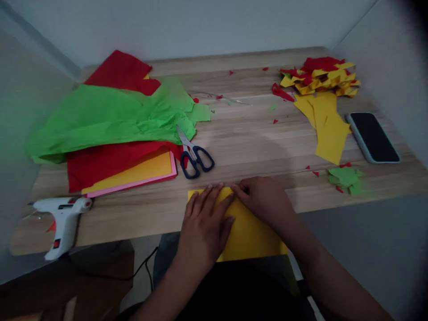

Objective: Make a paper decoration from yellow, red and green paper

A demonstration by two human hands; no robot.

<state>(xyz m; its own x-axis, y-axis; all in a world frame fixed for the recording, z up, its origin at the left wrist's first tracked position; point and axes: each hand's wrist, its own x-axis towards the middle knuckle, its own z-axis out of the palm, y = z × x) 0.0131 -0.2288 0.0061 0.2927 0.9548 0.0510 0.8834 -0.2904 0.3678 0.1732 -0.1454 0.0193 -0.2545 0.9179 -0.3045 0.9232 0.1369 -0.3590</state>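
Note:
A yellow sheet of paper [254,232] lies over the table's front edge, its near part sticking out above the lap. My left hand [207,223] rests flat on its left side with the fingers stretched toward the far edge. At that far edge, my right hand [265,198] has its fingers curled, thumb and fingertips closed on the paper's border. Just beyond the hands lie scissors [192,156] with dark blue handles, their blades on green crepe paper [120,116].
Red crepe paper [100,162] covers a stack of coloured sheets [140,171] at left. A white glue gun [63,223] with a cord sits at the front left corner. To the right are yellow paper pieces [329,129], a pile of red and yellow cuttings [321,78], green scraps [346,178] and a phone [374,137].

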